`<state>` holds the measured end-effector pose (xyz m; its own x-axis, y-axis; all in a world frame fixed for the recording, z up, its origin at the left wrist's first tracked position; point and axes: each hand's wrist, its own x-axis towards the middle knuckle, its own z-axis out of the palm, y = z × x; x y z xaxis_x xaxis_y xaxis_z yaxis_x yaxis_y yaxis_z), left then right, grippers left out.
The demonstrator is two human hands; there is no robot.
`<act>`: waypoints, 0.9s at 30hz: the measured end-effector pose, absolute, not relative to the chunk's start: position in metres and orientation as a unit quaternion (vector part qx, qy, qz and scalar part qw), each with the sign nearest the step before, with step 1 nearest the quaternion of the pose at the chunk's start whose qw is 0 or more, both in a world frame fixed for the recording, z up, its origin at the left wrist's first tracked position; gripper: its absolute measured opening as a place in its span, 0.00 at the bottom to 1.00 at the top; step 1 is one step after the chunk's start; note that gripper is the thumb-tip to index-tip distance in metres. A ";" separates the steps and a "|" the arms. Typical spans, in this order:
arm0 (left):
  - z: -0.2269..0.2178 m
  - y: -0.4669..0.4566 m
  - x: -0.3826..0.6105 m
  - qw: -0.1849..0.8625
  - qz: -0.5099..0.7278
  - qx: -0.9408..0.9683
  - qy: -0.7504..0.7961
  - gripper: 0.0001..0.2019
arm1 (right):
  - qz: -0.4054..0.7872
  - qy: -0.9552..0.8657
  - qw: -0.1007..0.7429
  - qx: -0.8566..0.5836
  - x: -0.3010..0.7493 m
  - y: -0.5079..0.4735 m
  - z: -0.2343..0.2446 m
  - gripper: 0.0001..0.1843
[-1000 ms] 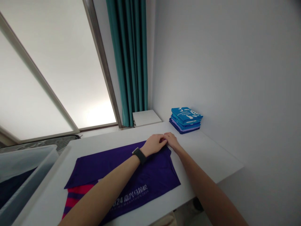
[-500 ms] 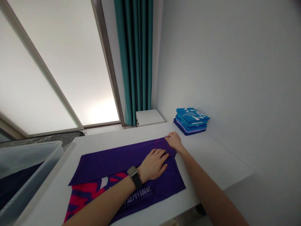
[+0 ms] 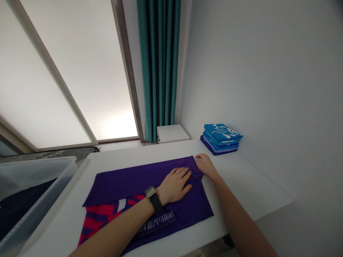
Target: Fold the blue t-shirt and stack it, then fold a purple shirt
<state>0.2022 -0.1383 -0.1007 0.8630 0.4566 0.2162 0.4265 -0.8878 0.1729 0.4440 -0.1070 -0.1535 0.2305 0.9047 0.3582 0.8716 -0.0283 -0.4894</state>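
Observation:
A flat purple fabric piece [image 3: 139, 178], resembling a bag, lies on the table with its far edge folded over toward me. Red, pink and white printing and pale lettering show on the part below the fold. My left hand [image 3: 175, 185], with a dark-strapped watch [image 3: 151, 194] on the wrist, rests flat on the fabric near its right side, fingers stretched out. Just right of the far right corner is my right hand [image 3: 205, 165], its fingers loosely curled and nothing visible in them. My left forearm covers part of the print.
Folded blue and purple fabric pieces [image 3: 222, 139] are stacked at the back right by the wall [image 3: 262, 89]. A translucent bin [image 3: 71, 166] holding dark cloth [image 3: 26, 203] stands left of the white table [image 3: 233, 189]. Behind are a low white cabinet [image 3: 173, 134] and a green curtain [image 3: 160, 71].
My right hand has let go of the fabric's far right corner and shifted slightly right of it. My left hand stays flat on the fabric. The camera view has turned slightly left.

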 end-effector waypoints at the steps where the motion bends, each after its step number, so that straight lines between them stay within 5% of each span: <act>1: -0.098 -0.136 0.196 0.057 0.120 0.962 0.237 0.25 | 0.026 -0.623 0.319 -0.714 0.442 -0.109 -0.151 0.14; 9: -0.084 -0.109 0.086 0.007 0.097 0.926 0.366 0.26 | -0.091 -0.714 0.244 -0.650 0.393 -0.124 -0.120 0.22; 27: -0.125 -0.089 -0.030 -0.010 0.067 0.878 0.474 0.27 | -0.003 -0.753 0.118 -0.648 0.355 -0.116 -0.155 0.33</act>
